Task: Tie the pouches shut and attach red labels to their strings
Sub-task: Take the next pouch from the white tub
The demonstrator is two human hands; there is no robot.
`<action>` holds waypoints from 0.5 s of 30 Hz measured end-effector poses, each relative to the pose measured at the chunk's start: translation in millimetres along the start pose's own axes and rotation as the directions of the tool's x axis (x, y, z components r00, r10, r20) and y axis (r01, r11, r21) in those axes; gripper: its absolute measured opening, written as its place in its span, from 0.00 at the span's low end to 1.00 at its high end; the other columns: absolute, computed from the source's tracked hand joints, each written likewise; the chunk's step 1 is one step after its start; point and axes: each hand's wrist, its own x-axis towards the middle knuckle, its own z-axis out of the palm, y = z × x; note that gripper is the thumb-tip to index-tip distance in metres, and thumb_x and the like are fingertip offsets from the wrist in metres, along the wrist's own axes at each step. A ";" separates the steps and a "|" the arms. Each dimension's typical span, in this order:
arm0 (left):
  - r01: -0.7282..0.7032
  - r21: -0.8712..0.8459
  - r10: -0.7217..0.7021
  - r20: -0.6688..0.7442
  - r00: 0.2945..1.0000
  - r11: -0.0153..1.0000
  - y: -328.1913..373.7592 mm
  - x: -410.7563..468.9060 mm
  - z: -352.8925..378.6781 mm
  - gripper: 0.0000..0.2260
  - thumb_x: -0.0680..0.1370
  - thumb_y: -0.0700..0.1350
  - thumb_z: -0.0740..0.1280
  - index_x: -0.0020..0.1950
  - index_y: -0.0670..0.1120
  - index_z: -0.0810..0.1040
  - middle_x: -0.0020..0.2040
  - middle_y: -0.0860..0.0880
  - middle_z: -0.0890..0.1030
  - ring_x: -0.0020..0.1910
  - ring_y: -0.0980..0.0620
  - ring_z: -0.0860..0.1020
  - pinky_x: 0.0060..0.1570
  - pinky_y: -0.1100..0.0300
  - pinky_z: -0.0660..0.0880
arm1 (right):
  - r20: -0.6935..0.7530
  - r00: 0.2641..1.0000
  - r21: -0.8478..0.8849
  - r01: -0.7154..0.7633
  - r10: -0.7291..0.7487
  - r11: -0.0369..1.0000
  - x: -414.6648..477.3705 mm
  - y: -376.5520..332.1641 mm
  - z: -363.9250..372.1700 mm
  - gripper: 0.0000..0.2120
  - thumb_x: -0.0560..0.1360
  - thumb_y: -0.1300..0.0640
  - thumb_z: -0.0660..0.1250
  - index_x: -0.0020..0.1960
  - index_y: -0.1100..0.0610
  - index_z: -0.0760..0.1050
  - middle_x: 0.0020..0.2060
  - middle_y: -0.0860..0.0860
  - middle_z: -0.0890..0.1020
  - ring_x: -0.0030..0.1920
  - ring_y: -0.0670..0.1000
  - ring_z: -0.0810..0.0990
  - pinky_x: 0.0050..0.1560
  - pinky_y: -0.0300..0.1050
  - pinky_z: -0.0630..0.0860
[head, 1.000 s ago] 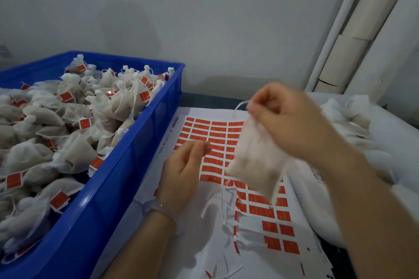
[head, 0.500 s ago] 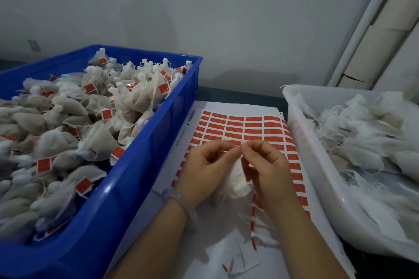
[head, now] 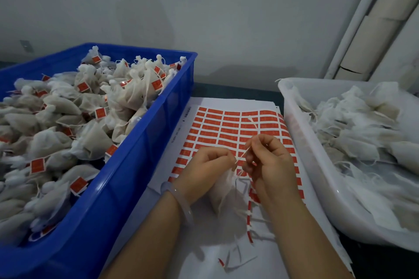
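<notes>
A small white pouch (head: 221,192) hangs below my two hands, over the sheet of red labels (head: 226,129). My left hand (head: 204,172) grips the pouch's neck with curled fingers. My right hand (head: 267,161) pinches the pouch's white string (head: 251,129), which runs up and away from the neck past my fingertips. The two hands are close together, almost touching. The pouch's top is hidden behind my left fingers.
A blue crate (head: 145,154) on the left is heaped with tied pouches bearing red labels. On the right, a white plastic tub (head: 301,147) holds several unlabelled pouches. String scraps and peeled label strips lie on the paper near me. A grey wall stands behind.
My right hand brought a pouch down from the white tub to the label sheet, where my left hand took its neck. The string is now drawn out upward by my right fingers.
</notes>
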 end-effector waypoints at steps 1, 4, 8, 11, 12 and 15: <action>0.017 -0.004 -0.017 0.008 1.000 1.000 0.5 0.1 0.1 0.15 0.78 0.34 0.59 0.35 0.47 0.76 0.34 0.59 0.81 0.41 0.58 0.80 0.49 0.61 0.77 | -0.001 1.000 -0.009 0.000 0.000 1.000 -0.6 0.9 1.3 0.06 0.77 0.56 0.63 0.43 0.53 0.78 0.33 0.48 0.82 0.31 0.46 0.80 0.36 0.40 0.80; 0.053 -0.034 -0.053 -0.005 0.999 0.998 1.3 -0.9 -1.3 0.16 0.79 0.35 0.59 0.34 0.48 0.76 0.33 0.58 0.80 0.40 0.55 0.79 0.48 0.59 0.77 | 0.015 1.000 0.004 0.010 -0.010 1.000 -1.9 1.0 2.2 0.05 0.76 0.56 0.64 0.43 0.52 0.78 0.34 0.49 0.82 0.32 0.47 0.80 0.36 0.39 0.80; -0.094 0.000 0.094 -0.004 0.996 0.996 5.2 -6.2 -0.4 0.13 0.75 0.46 0.66 0.30 0.53 0.80 0.34 0.59 0.80 0.39 0.60 0.79 0.38 0.70 0.75 | 0.047 0.999 0.065 -0.012 0.009 0.998 -1.4 -2.1 -0.6 0.07 0.77 0.56 0.62 0.44 0.54 0.77 0.33 0.50 0.82 0.31 0.47 0.79 0.40 0.43 0.81; -0.130 0.011 0.129 0.066 0.989 0.991 3.9 -7.5 2.9 0.12 0.76 0.41 0.66 0.34 0.53 0.80 0.38 0.60 0.81 0.45 0.62 0.79 0.41 0.72 0.74 | -0.016 0.999 0.095 -0.027 0.028 0.995 0.0 -1.2 0.8 0.08 0.78 0.56 0.61 0.43 0.53 0.76 0.32 0.49 0.82 0.31 0.47 0.79 0.42 0.46 0.81; -0.149 0.035 0.146 0.063 0.987 0.988 2.9 -7.3 4.3 0.11 0.76 0.41 0.67 0.36 0.53 0.80 0.39 0.60 0.81 0.47 0.61 0.79 0.43 0.72 0.74 | -0.050 0.998 0.083 -0.020 0.024 0.996 0.9 -0.9 0.2 0.08 0.78 0.56 0.61 0.43 0.53 0.76 0.31 0.49 0.81 0.31 0.47 0.79 0.41 0.45 0.81; -0.224 0.248 0.257 -0.108 0.960 0.942 1.9 -5.3 4.2 0.04 0.70 0.53 0.68 0.42 0.56 0.80 0.46 0.59 0.78 0.52 0.58 0.76 0.49 0.67 0.76 | -0.115 0.992 0.048 0.048 -0.042 0.998 2.9 -3.5 -4.5 0.08 0.78 0.56 0.61 0.43 0.53 0.76 0.33 0.47 0.83 0.33 0.46 0.82 0.38 0.43 0.78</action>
